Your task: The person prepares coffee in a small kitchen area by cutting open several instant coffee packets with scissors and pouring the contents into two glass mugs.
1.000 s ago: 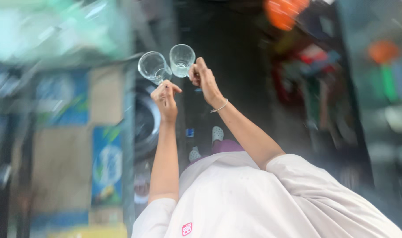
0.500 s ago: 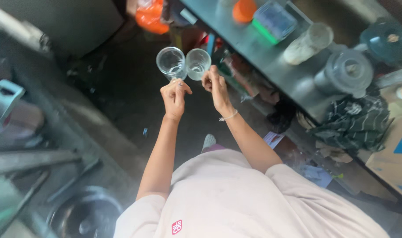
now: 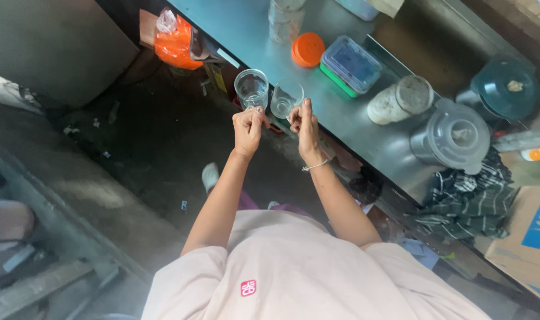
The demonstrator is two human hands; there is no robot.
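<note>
Holding two clear drinking glasses up in front of the body, the person has one in each hand: the left hand (image 3: 248,125) is curled shut around the base of the left glass (image 3: 251,88), and the right hand (image 3: 305,123) pinches the base of the right glass (image 3: 286,98) between thumb and fingers, a thin bracelet (image 3: 315,166) at its wrist. Both glasses look empty and stand roughly upright, just beside each other, above the near edge of a steel counter (image 3: 341,112). On that counter sit an orange lid (image 3: 308,50), a blue-lidded box (image 3: 351,64), a white jar (image 3: 400,98) and a grey blender jug (image 3: 450,134); a checked cloth (image 3: 468,198) hangs nearby. The step in hand seems to be carrying the pair to the counter; setting them down would call for a bare patch of steel and keeping the rims from knocking together.
</note>
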